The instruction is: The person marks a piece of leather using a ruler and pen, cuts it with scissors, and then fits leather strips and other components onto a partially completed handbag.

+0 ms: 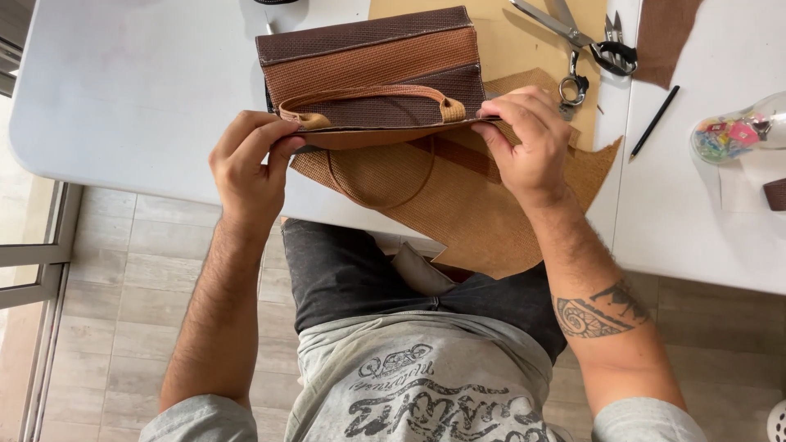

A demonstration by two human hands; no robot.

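a: what's at the far left?

b: the bare white desk (123, 98), with grey floor tiles below its edge.

a: and the hands?

b: the left hand (246, 160) is closed in a pinch on the near left edge of a woven bag panel (372, 69), right beside the end of its tan strap handle (368, 94). the panel is striped in dark brown and lighter brown and is held up just over the desk's near edge, in front of the person's chest.

a: the other side?

b: the right hand (528, 139) is closed on the panel's near right edge, thumb under and fingers over, close to the handle's other end.

a: what's beneath it?

b: a larger tan woven piece (483, 213) lies under the panel and hangs over the desk edge toward the lap; a curved line is marked on it.

a: further right?

b: large scissors (565, 24) and small snips (573, 86) lie on a tan sheet, then a black pencil (655, 121), a brown scrap (663, 33), and at the far right a clear container of coloured clips (733, 135).
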